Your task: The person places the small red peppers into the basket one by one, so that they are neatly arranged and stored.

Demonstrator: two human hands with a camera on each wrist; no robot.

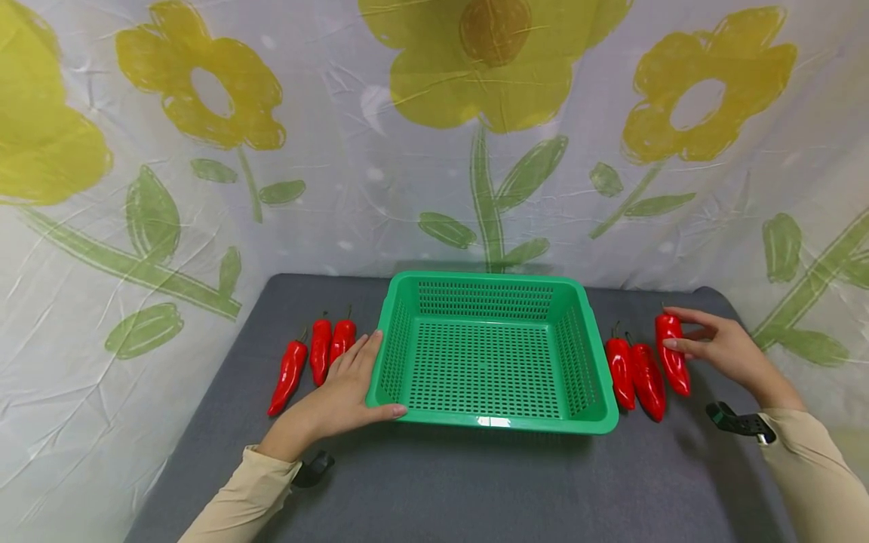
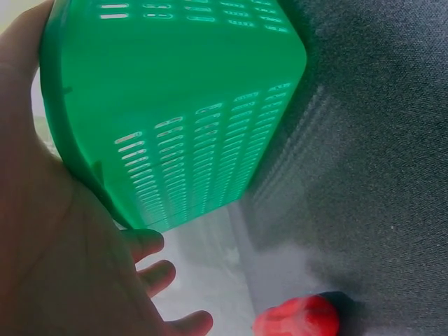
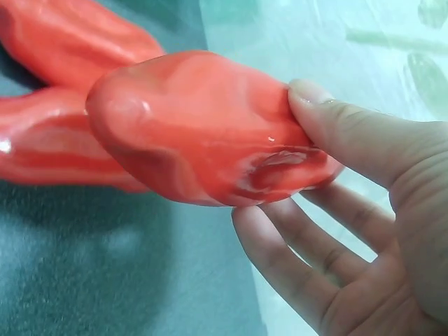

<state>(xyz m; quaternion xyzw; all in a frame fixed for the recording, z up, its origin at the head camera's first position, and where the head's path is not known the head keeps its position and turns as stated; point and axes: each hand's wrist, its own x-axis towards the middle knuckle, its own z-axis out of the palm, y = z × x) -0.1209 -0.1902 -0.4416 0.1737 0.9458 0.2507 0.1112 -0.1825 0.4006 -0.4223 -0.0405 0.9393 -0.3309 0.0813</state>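
Observation:
A green plastic basket (image 1: 485,362) with slotted walls sits in the middle of the grey table. My left hand (image 1: 342,396) rests on its front left corner, fingers straight along the left side and thumb on the front rim; the left wrist view shows the palm against the basket wall (image 2: 189,105). At the right, my right hand (image 1: 726,351) holds a glossy red chili pepper (image 1: 672,362) between thumb and fingers, its tip pointing down toward the front. In the right wrist view this pepper (image 3: 196,133) overlaps others behind it.
Two more red peppers (image 1: 648,381) lie between the basket and the right hand. Left of the basket lie three red peppers (image 1: 288,375), one partly behind the left fingers. A flower-printed curtain (image 1: 326,188) hangs along the table's back edge and both sides.

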